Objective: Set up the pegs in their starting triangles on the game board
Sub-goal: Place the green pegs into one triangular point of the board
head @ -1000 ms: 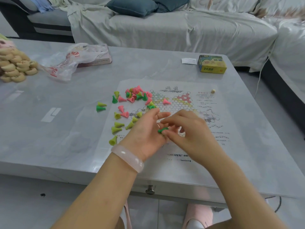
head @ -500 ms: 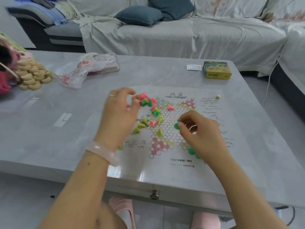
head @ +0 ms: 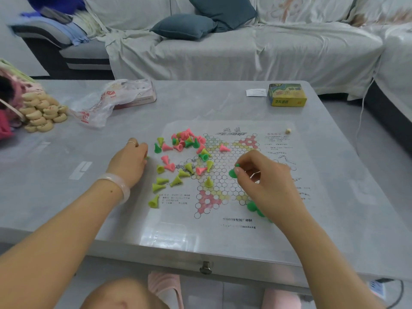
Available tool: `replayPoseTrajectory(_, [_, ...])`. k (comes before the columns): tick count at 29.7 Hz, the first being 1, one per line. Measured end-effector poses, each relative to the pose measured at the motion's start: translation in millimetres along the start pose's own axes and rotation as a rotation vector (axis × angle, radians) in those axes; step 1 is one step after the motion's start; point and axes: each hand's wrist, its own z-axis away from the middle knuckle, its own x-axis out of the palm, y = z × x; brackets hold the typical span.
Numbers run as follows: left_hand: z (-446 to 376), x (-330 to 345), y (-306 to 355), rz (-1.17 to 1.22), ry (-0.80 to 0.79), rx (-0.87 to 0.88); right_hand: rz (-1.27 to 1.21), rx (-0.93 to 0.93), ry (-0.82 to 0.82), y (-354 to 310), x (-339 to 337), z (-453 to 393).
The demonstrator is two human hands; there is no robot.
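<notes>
Here the paper game board lies flat on the grey worktop, a little right of the centre of the frame. The right hand is over the right part of the board, and its fingers are closed on a dark green peg, pinched between thumb and first finger above the hexagon grid. Some more dark green pegs stand on the lower right corner of the board, partly hidden under the right wrist. The left hand rests on the worktop just left of the board; its fingers are curled narrow, and something yellow-green shows at the tips, but I cannot tell if it is held. A pale bracelet is on the left wrist.

Between the two hands many loose pegs in pink, yellow-green and green lie scattered on the upper left part of the board, most of them on their side. One yellow-green peg stands upright on the grid.

In the upper right of the worktop is a yellow-green box, with a small white die nearer to the board. At the left edge there is a pile of round beige game pieces beside a plastic bag
</notes>
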Motion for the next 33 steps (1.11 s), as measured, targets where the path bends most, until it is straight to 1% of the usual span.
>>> replayPoseTrajectory(7, [-9.7,-0.8,-7.3,0.038,-0.021,0.021,-0.04,0.013,0.007,-2.0,1.6,-0.8])
replayPoseTrajectory(9, [-11.2,-6.0,-3.3,0.092,0.036,-0.003,-0.043,0.014,0.007,-2.4,1.9,-0.5])
replayPoseTrajectory(11, [-12.8,-12.6,3.0,0.203,0.099,-0.032,-0.032,0.011,0.005,-2.3,1.7,-0.5])
replayPoseTrajectory(12, [-14.4,-15.1,6.2,0.255,0.103,-0.05,-0.025,0.009,0.004,-2.0,1.6,-0.7])
replayPoseTrajectory(15, [-22.0,-14.8,13.8,0.368,0.007,-0.141,-0.01,0.01,0.003,-1.1,1.3,-1.6])
replayPoseTrajectory(17, [-26.8,-11.5,19.7,0.318,-0.071,-0.153,-0.011,0.011,0.007,-0.6,1.2,-1.8])
replayPoseTrajectory(19, [-31.8,-7.3,24.0,0.151,-0.099,-0.097,-0.015,0.012,0.009,0.1,1.2,-1.9])
replayPoseTrajectory(21, [-36.1,-1.8,24.7,0.079,-0.082,-0.084,-0.014,0.01,0.013,0.7,0.7,-1.7])
replayPoseTrajectory(23, [-38.2,3.3,22.7,0.096,-0.038,-0.106,-0.016,0.006,0.017,0.9,-0.3,-1.4])
replayPoseTrajectory(25, [-35.6,2.0,22.8,0.2,0.049,-0.136,-0.024,0.004,0.021,1.6,-1.5,-1.6])
replayPoseTrajectory(28, [-20.3,-15.4,34.0,0.466,0.187,-0.16,-0.048,0.019,0.066,3.8,-3.5,-1.5])
replayPoseTrajectory(30, [-3.6,-28.1,47.8,0.637,0.179,-0.156,-0.089,0.066,0.126,5.4,-6.1,-1.8])
replayPoseTrajectory(33, [27.3,-41.6,75.1,0.983,0.074,-0.171,-0.218,0.164,0.249,8.4,-11.3,-2.2])
